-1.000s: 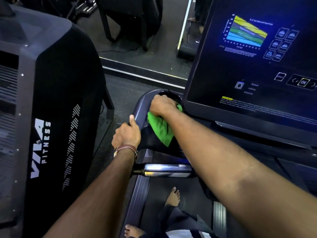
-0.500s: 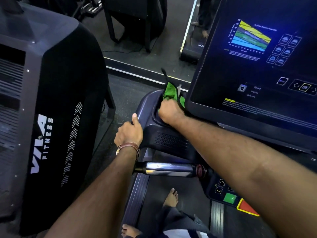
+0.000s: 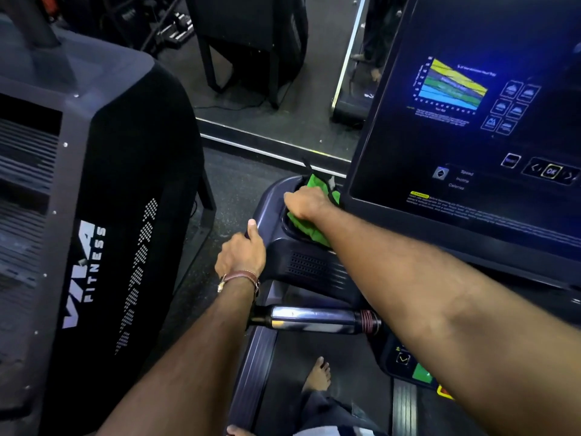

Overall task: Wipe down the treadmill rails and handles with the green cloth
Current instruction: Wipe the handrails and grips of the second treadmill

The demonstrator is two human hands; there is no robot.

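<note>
Head view: the camera looks down at two bare arms on a dark treadmill.
Cloth: the soft bright green cloth [image 3: 306, 226] sits in the round cup hole at the left front corner of the console, bunched up, with one end sticking up behind the hand and one end hanging toward the person.
Right hand: the right hand [image 3: 304, 201] lies on top of the cloth and pushes it down into the hole. The fingers curl down into the cloth and are hidden, so I cannot tell if they are spread or close together.
Left hand: the left hand [image 3: 242, 253] wraps over the rounded dark grey edge of the corner [image 3: 267, 202], with the thumb pointing up along it and the other fingers out of sight. It holds no cloth.
Which is nearer: the right hand is already on the cloth; the left hand is just beside it, lower and to the left.
Shiny handle: the silver metal grip bar [image 3: 314, 319] runs left to right, below both hands and closer to the person. It is apart from the cloth.
Side rail: the long dark side rail [image 3: 254, 366] runs from the corner down toward the bare foot [image 3: 317, 376].
Next move, my guess: the cloth has to come back toward the person to reach the bar, then slide along it sideways.
</note>
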